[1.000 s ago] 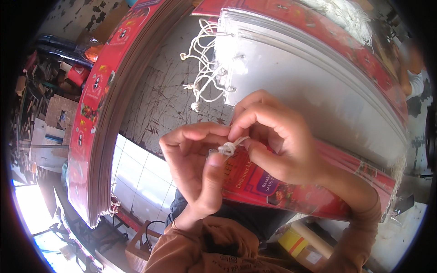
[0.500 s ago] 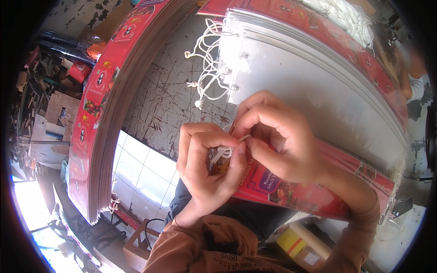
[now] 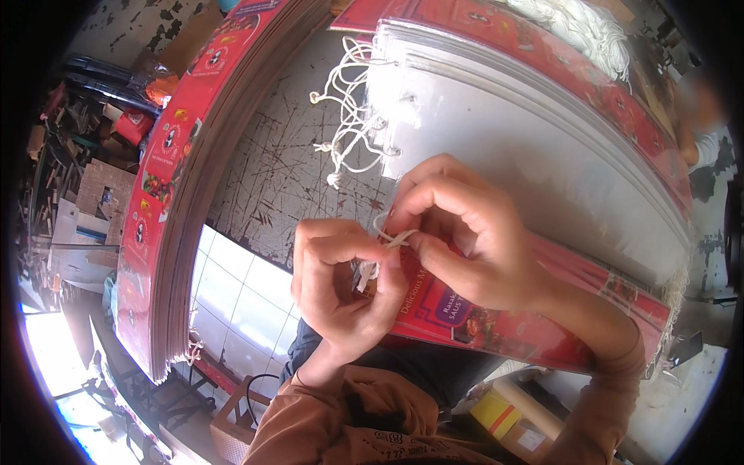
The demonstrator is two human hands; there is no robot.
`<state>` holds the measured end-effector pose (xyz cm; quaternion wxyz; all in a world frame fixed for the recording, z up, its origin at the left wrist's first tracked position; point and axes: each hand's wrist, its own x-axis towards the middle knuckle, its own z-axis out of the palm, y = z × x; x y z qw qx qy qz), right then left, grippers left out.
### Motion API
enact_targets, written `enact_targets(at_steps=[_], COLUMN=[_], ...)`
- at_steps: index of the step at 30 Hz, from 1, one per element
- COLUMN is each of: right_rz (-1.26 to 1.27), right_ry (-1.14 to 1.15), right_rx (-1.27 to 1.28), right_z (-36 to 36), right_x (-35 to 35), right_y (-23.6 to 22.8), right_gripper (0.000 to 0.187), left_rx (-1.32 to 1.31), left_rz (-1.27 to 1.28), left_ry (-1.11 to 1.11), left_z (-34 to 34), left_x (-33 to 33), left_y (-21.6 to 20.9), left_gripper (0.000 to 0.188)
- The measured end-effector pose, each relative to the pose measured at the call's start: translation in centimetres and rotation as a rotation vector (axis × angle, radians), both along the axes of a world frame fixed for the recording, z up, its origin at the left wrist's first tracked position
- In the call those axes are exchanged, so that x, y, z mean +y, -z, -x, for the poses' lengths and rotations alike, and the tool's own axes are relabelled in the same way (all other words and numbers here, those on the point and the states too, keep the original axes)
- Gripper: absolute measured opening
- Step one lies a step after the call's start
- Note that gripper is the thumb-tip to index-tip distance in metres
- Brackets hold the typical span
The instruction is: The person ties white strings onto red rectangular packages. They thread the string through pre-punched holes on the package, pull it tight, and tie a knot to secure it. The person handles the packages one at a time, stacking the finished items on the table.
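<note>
A white cord (image 3: pixel 397 239) is looped between my fingertips, close to the left end of a red printed panel (image 3: pixel 511 325) lying across my lap. My left hand (image 3: pixel 345 279) pinches the cord between thumb and forefinger, with more of it showing below by the palm. Just to the right, my right hand (image 3: pixel 465 240) grips another part of the same cord with thumb and fingers. Beyond my hands lies a stack of pale panels (image 3: pixel 527 139), with knotted white cords (image 3: pixel 349 108) hanging from holes at its left end.
A tall stack of red printed panels (image 3: pixel 167 155) stands at the left of the scratched metal tabletop (image 3: pixel 267 147). A bundle of white cord (image 3: pixel 585 35) lies at the far right. Another person (image 3: pixel 701 116) is at the right edge. A yellow box (image 3: pixel 496 411) sits low on the right.
My hands have drawn slightly apart, the left one moving a little left. More of the cord loop now shows between the fingertips.
</note>
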<state>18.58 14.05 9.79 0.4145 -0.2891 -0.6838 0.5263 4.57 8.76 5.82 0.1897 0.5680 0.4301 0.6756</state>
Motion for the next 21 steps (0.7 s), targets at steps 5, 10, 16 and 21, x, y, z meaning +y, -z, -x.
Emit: enact_targets(at_steps=[5, 10, 16, 21], right_rz=[0.006, -0.017, 0.135, -0.612], right_ry=[-0.008, -0.046, -0.01, 0.011], right_rx=[-0.033, -0.032, 0.181, -0.634], right_z=[0.1, -0.5, -0.8, -4.7], right_x=[-0.2, 0.1, -0.3, -6.2], right_y=[-0.3, -0.7, -0.4, -3.9], right_gripper=[0.013, 0.018, 0.024, 0.037], left_rx=[0.038, 0.047, -0.086, -0.141], left_rz=[-0.006, 0.054, 0.137, 0.018], left_ry=[-0.013, 0.386, 0.444, 0.196], left_z=[0.3, 1.9, 2.3, 0.5], left_x=[-0.2, 0.9, 8.5, 15.6], left_y=[-0.2, -1.9, -6.5, -8.5], left_gripper=[0.023, 0.028, 0.023, 0.026])
